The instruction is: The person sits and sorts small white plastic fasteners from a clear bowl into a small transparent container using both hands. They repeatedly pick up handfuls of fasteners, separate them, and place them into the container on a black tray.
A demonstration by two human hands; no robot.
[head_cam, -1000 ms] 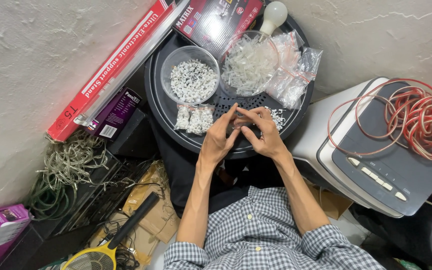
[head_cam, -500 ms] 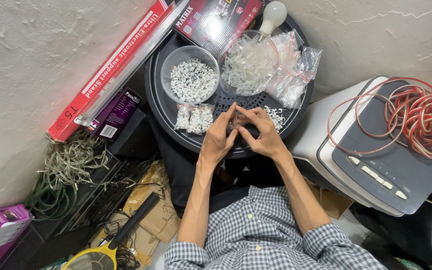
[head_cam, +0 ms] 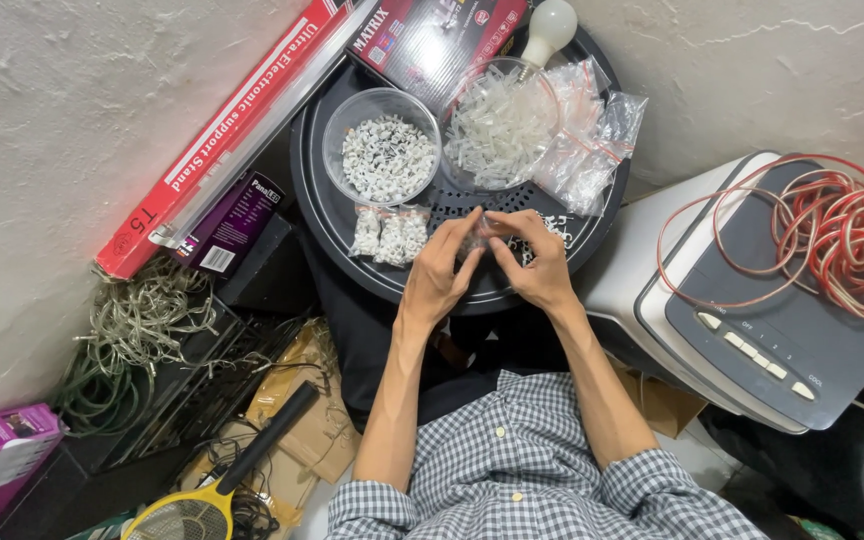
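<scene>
Pinching w/ both hands over the near part of a round black tray (head_cam: 317, 200): left hand (head_cam: 439, 272) and right hand (head_cam: 534, 262) meet fingertip to fingertip around a small clear plastic bag (head_cam: 482, 232), fingers curled in, thumbs pressed on it. Bag mostly hidden by fingers; contents can't be made out.

Just left of left hand, two small filled bags of white pieces (head_cam: 389, 233) lie on the tray, close to but not touching the hand. Beyond left hand, clear bowl of white clips (head_cam: 383, 157). Beyond both hands, second clear bowl w/ pale translucent pieces (head_cam: 500, 128); next to it, beyond right hand, a loose pile of empty clear bags (head_cam: 592, 140). White bulb (head_cam: 549, 26) and a dark red box (head_cam: 432, 35) at tray's far edge.

Well right of right hand: grey-white appliance (head_cam: 752, 320) w/ coil of red cable (head_cam: 832, 235) on top. Far left of left hand: long red carton (head_cam: 222, 135) against wall, tangle of wire (head_cam: 142, 320) on floor. Near person's left elbow, yellow racket-shaped swatter (head_cam: 192, 512).
</scene>
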